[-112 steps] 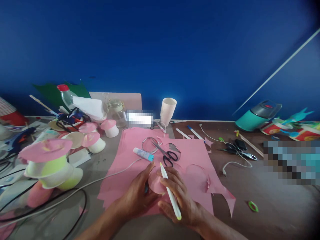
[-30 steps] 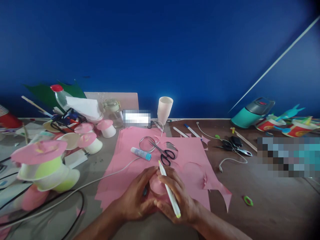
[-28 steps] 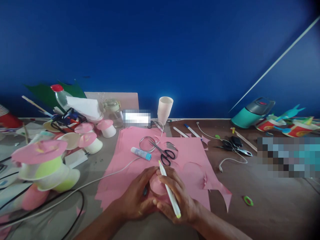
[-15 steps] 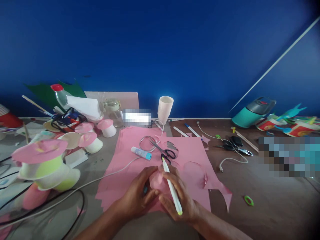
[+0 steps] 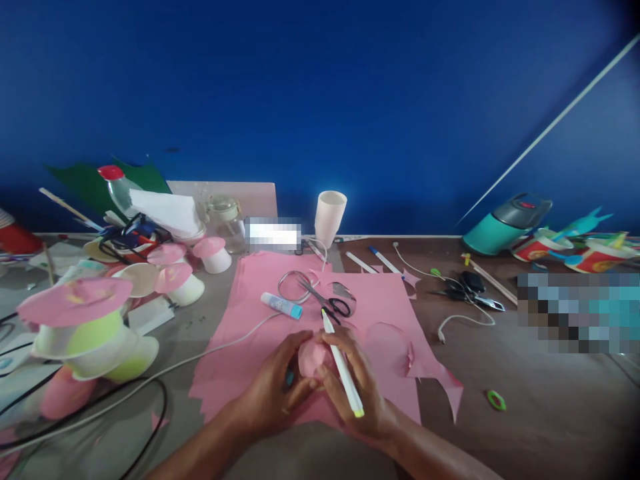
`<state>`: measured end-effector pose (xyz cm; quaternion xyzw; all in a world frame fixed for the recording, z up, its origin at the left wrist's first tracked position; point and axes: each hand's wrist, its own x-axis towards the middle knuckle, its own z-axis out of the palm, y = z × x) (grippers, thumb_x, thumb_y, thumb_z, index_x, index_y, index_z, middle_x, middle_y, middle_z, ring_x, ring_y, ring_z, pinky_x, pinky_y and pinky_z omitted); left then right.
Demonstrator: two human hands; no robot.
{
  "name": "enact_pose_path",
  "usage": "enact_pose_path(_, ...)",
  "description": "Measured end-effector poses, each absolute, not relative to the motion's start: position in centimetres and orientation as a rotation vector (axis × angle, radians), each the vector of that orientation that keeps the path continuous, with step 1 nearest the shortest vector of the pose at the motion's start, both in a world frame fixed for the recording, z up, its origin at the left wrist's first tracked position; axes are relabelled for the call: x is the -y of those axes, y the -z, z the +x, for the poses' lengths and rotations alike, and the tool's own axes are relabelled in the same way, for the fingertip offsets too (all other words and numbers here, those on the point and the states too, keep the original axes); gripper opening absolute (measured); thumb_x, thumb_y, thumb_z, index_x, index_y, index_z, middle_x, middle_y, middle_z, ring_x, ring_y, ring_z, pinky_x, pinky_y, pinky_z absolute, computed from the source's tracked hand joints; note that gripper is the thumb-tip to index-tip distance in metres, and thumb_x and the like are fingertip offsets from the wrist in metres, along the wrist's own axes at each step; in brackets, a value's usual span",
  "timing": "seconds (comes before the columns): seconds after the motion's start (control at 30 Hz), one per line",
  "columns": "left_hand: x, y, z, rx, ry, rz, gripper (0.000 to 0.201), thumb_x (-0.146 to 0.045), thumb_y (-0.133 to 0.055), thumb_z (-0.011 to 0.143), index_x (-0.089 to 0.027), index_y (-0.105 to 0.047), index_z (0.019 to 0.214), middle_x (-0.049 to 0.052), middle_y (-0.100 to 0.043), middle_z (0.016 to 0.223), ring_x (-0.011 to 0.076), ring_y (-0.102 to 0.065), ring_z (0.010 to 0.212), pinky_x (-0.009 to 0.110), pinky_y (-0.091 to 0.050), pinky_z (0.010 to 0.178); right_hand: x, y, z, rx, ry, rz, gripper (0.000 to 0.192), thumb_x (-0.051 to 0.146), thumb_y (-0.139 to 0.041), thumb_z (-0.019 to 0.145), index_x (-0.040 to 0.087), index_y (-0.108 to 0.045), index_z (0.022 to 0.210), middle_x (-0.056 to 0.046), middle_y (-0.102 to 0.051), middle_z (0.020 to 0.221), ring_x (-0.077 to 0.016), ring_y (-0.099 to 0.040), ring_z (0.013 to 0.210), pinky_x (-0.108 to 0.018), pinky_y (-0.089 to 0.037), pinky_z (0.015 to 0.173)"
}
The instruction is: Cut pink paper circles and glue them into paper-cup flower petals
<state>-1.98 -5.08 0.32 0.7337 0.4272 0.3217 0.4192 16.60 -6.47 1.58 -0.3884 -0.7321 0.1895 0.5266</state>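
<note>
Both of my hands meet at the near part of the pink paper sheets (image 5: 240, 333). Curled around the side of a small rounded pink paper piece (image 5: 313, 359) is my left hand (image 5: 273, 387); the fingers behind the piece are hidden. My right hand (image 5: 363, 393) holds a white marker (image 5: 343, 367) with yellow-green ends, lying slantwise across its fingers, while its thumb and fingertips press on the pink piece. A bit of blue shows under my left thumb, too hidden to name. Just beyond my hands lie a glue stick (image 5: 281, 305) and black-handled scissors (image 5: 337, 307).
Paper cups with pink paper tops (image 5: 75, 300) crowd the left side. A tall white cup (image 5: 330, 217) stands by the wall. To the right are black scissors (image 5: 457, 291), a cable end (image 5: 441, 335), a green ring (image 5: 497, 400) and a teal bottle (image 5: 493, 233).
My right thumb has moved up and left onto the pink piece. The marker has shifted slightly left and up with that hand. My left hand keeps its grip.
</note>
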Motion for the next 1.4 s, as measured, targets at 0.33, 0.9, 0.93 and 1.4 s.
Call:
enact_pose_path(0.33, 4.9, -1.0, -1.8, -1.049, -0.77, 1.82, 0.055, -0.047, -0.06, 0.09, -0.017, -0.047, 0.134, 0.016, -0.061, 0.13, 0.0293, -0.061, 0.115, 0.041, -0.051, 0.099, 6.4, -1.6, 16.4, 1.693, -0.573, -0.964, 0.041, 0.014, -0.055, 0.086, 0.024, -0.049, 0.125, -0.009, -0.062, 0.113, -0.0245, -0.063, 0.102, -0.04, -0.055, 0.09)
enact_pose_path(0.9, 5.0, -0.8, -2.1, -1.097, -0.725, 1.855, 0.058, -0.048, -0.059, 0.089, -0.015, -0.046, 0.134, 0.02, -0.059, 0.132, 0.0308, -0.06, 0.116, 0.043, -0.049, 0.099, 5.8, -1.8, 18.4, 1.697, -0.634, -0.994, 0.045, 0.024, -0.058, 0.088, 0.025, -0.046, 0.131, -0.009, -0.061, 0.116, -0.0261, -0.062, 0.107, -0.041, -0.053, 0.094)
enact_pose_path(0.93, 5.0, -0.7, -2.1, -1.097, -0.729, 1.86, 0.058, -0.048, -0.059, 0.089, -0.015, -0.046, 0.134, 0.02, -0.058, 0.133, 0.0308, -0.059, 0.118, 0.044, -0.048, 0.101, 5.8, -1.8, 18.3, 1.735, -0.628, -0.98, 0.046, 0.025, -0.059, 0.086, 0.024, -0.046, 0.131, -0.01, -0.061, 0.116, -0.0273, -0.062, 0.107, -0.042, -0.053, 0.093)
enact_pose_path(1.4, 4.8, -1.3, -2.1, -0.965, -0.771, 1.858, 0.057, -0.051, -0.054, 0.091, -0.018, -0.041, 0.136, 0.019, -0.057, 0.134, 0.0305, -0.058, 0.12, 0.044, -0.051, 0.099, 5.1, -2.0, 18.8, 2.086, -0.572, -0.885, 0.067, 0.019, -0.06, 0.081, 0.025, -0.032, 0.141, -0.014, -0.057, 0.124, -0.0333, -0.057, 0.114, -0.049, -0.052, 0.095)
